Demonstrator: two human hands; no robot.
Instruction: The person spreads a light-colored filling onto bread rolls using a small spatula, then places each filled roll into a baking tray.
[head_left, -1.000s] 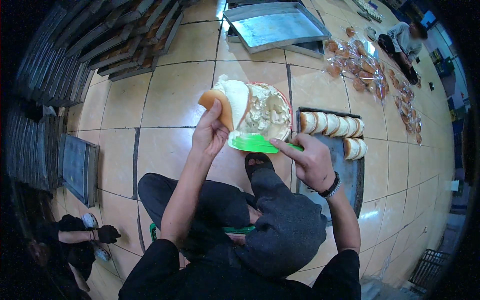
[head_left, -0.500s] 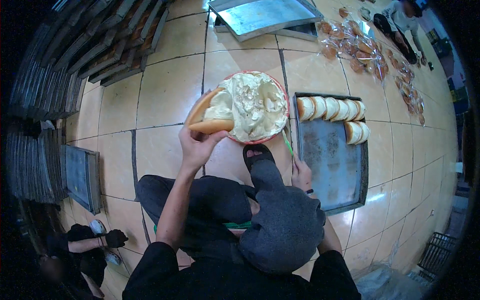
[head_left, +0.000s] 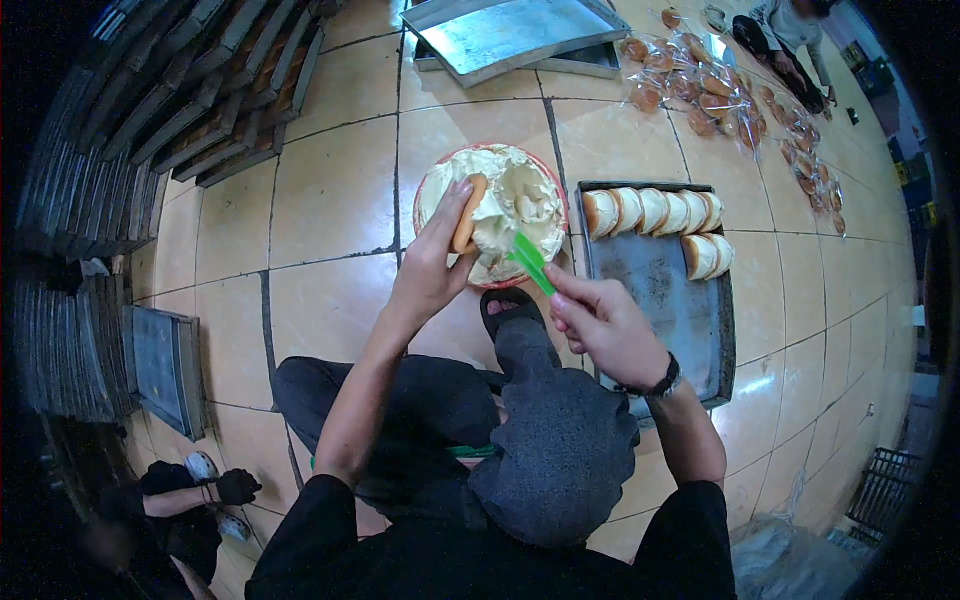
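My left hand (head_left: 432,262) grips a split bread bun (head_left: 468,215) over the left part of a round red-rimmed bowl (head_left: 560,182). Pale cream (head_left: 515,165) fills the bowl and shows along the bun's right side. In my right hand (head_left: 610,318) is a green spatula (head_left: 530,262), its tip at the cream near the bun. Right of the bowl, a dark metal tray (head_left: 655,330) holds a row of cream-covered buns (head_left: 650,210) at its far end, with a few more at its right edge.
Metal trays (head_left: 515,40) lie on the tiled floor ahead. Bagged buns (head_left: 700,85) are spread at the far right, near a seated person (head_left: 790,45). Tall tray stacks (head_left: 200,90) stand at the left. Another person's gloved hand (head_left: 238,487) is at the lower left.
My right hand has come up from beside the tray to the bowl with the spatula. My left hand has moved right and turned the bun, which was spread wide, to a narrower, more closed position.
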